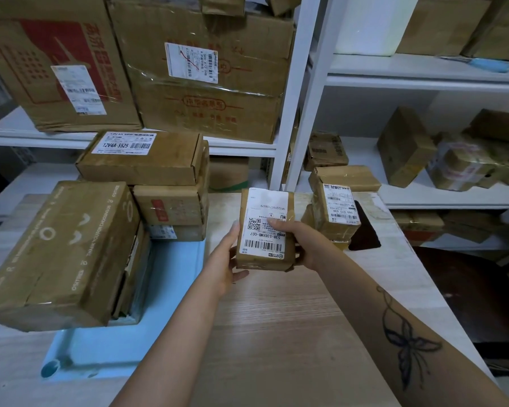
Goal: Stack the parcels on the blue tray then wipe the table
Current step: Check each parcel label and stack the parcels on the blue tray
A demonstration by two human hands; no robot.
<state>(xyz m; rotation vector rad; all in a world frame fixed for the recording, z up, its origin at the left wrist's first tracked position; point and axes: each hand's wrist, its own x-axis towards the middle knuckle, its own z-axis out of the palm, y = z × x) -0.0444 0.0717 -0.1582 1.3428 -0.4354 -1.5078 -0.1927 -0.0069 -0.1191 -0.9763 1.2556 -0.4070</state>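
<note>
**A:** Where was the parcel when you looked over?

**B:** It was off the table, in both hands. The small labelled parcel (265, 230) was held above the wooden table (276, 318), just right of the blue tray (174, 274). The right hand (303, 242) pinched it, with the thumb on the label and the fingers behind. The left hand (227, 259) clasped the other edge, fingers laid up along the side and thumb hooked under the lower corner.

**A:** And the tray?

**B:** It was crowded. A big carton (59, 254) lay on thinner boxes at the near side, and the 12V4A box (141, 157) topped a pile at the back. Only a strip of blue showed on the right.

**A:** So what worried you?

**B:** Mostly where it would land. On that bare strip it would probably have sat flat. On top of either pile, I reckoned it could slide, since the tops looked uneven and the tape was glossy. The big carton also seemed to hang past the tray's edge, so a knock from an elbow could have tipped it.

**A:** Anything else?

**B:** Two taped parcels (335, 210) sat on the table to the right, so wiping would have had to wait. Reaching for them one-handed risked dropping this one. Something dark (365, 230) lay beside them, but I couldn't tell what it was.
</note>
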